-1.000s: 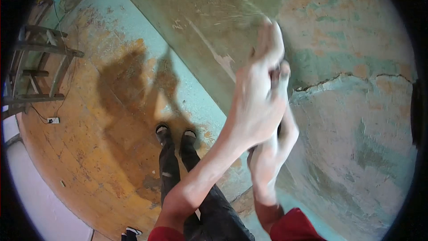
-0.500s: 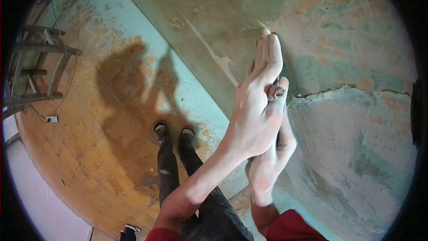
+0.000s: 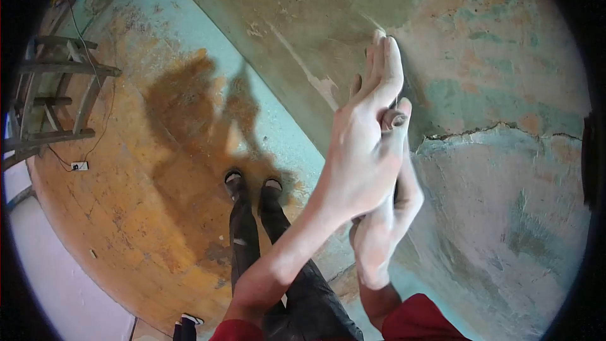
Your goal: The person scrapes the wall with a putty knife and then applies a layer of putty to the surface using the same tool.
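Pressing together, the left hand [image 3: 360, 151] and right hand [image 3: 386, 230] overlap by the plastered wall [image 3: 499, 189], a grey round-ended object [image 3: 395, 119] showing between them; the left fingers [image 3: 385, 66] extend straight, though whether either hand grips cannot be told.

1. Left hand [image 3: 363, 158]: fingers extended along the patchy wall [image 3: 492, 82], tips near 1 pale streak. 1 round-ended handle [image 3: 395, 119] protrudes beside the index finger.
2. Right hand [image 3: 379, 233]: behind the left, partly hidden.
3. Wall: 1 jagged crack [image 3: 461, 131], right of the hands.
4. Floor [image 3: 120, 221]: worn orange; supports 2 feet, 1 wooden frame [image 3: 63, 69], 1 white socket block [image 3: 79, 166].
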Available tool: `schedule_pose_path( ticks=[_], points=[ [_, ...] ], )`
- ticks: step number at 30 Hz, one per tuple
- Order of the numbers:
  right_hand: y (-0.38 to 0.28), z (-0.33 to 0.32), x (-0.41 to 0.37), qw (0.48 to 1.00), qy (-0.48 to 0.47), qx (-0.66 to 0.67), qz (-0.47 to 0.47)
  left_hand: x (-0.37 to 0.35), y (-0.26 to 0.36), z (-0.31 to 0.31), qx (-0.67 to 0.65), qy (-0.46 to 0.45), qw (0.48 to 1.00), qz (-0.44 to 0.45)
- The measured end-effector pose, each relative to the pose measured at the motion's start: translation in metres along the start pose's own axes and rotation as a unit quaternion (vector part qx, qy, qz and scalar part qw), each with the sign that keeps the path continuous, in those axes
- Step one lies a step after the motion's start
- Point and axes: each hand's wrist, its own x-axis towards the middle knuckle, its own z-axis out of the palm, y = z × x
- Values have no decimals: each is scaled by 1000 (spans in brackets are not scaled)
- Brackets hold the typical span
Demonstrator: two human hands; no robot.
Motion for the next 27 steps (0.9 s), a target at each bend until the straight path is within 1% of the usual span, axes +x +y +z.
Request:
schedule_pose_path(
  ticks=[1,2,3,4,5,6,7,8,9,10,11,12,13,14,15,16,18,19,22,24,25,26,27],
  points=[
    [17,-3,-1,980,34,-96,-171,-11,9,8,-111,-29,991,-68],
    [20,-18,-2,979,37,-99,-175,-31,0,25,-51,-20,999,0],
    [3,-19,3,985,11,-101,-137,-34,-5,28,26,-23,999,41],
    [-13,-23,2,990,-12,-109,-89,-32,5,26,97,-28,992,71],
    [-19,-31,-3,991,-26,-124,-35,-21,8,24,-178,-25,978,-107],
    [-2,-19,16,998,7,-45,-52,-1,-7,18,-55,27,998,7],
    [7,-16,10,992,5,-89,-92,-2,10,9,-97,-4,990,-102],
    [12,-14,4,982,1,-131,-134,-4,29,3,-137,-34,968,-207],
    [3,-22,-10,982,5,-137,-132,-25,18,16,-86,-47,988,-119],
    [-8,-25,-22,999,27,-22,-15,-40,3,28,-22,-52,998,-19],
    [-13,-27,-27,989,41,92,107,-40,-2,31,19,-47,999,11],
    [0,-25,-31,989,47,91,111,-39,-4,25,16,-52,999,6],
    [23,-18,-34,998,55,21,36,-32,-10,13,12,-77,997,17],
    [40,-12,-43,996,62,-53,-33,-30,-15,7,7,-101,995,21],
    [39,1,-43,990,136,-28,-31,-34,-17,7,-14,-110,994,23],
    [45,-13,-37,994,97,44,-23,-39,-13,17,16,-70,997,23],
    [51,-35,-46,998,59,-4,-37,-51,-14,30,36,-59,997,20],
    [53,-46,-48,997,61,-5,-40,-57,-16,34,34,-60,997,23],
    [55,-72,-42,999,34,-14,37,-73,-29,44,46,-67,997,15],
    [64,-87,-43,995,17,-18,101,-95,-50,48,36,-86,994,-59],
    [72,-95,-48,983,-15,30,183,-109,-64,46,19,-103,985,-140],
    [81,-91,-51,982,9,20,190,-120,-72,49,18,-103,984,-143],
    [84,-91,-56,985,11,3,174,-121,-73,48,-1,-102,984,-144]
  ],
)
